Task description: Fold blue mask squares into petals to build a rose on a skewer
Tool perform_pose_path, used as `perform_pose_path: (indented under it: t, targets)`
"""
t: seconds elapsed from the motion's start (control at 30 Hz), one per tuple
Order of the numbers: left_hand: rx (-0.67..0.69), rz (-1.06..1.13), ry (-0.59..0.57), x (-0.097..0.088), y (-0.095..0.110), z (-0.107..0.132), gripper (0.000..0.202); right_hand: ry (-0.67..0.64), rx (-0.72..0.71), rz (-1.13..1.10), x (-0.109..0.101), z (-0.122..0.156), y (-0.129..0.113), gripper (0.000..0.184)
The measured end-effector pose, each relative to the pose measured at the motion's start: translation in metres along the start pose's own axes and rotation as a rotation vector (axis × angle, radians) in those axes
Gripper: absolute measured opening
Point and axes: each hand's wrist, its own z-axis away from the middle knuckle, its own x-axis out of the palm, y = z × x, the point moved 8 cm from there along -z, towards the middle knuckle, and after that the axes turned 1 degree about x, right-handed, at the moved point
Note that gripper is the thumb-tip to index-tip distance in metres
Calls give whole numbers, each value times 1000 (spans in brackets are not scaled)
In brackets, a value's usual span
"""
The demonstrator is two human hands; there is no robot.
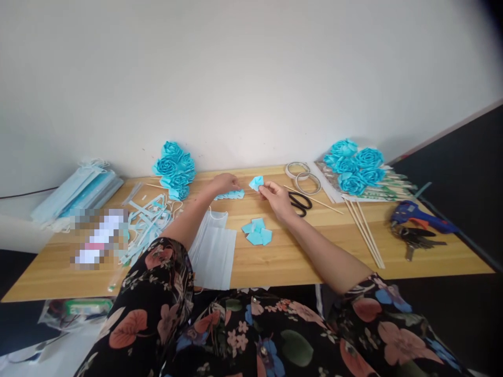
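Between the thumb and fingers of my right hand is a small light-blue folded petal, held up over the middle of the table. My left hand is curled just behind a row of light-blue petals lying on the wood. Its fingers are bent together, and whatever they may hold is hidden. Closer to me lies a loose cluster of blue petals. Flat face masks lie partly under my left forearm.
Blue fabric roses stand at the back left and lie at the right. Around them are black-handled scissors, tape rolls, wooden sticks, a blue glue gun, keys, cut strips and a mask stack.
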Motion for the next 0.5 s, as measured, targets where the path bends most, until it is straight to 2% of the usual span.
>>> perform_pose_path:
  t: [0.23, 0.5]
  targets:
    - [-39, -55, 17, 5, 4, 12, 17, -23, -1, 1, 4, 1, 3, 29]
    - [-28, 58, 112, -15, 3, 33, 23, -69, 17, -57, 8, 5, -4, 27]
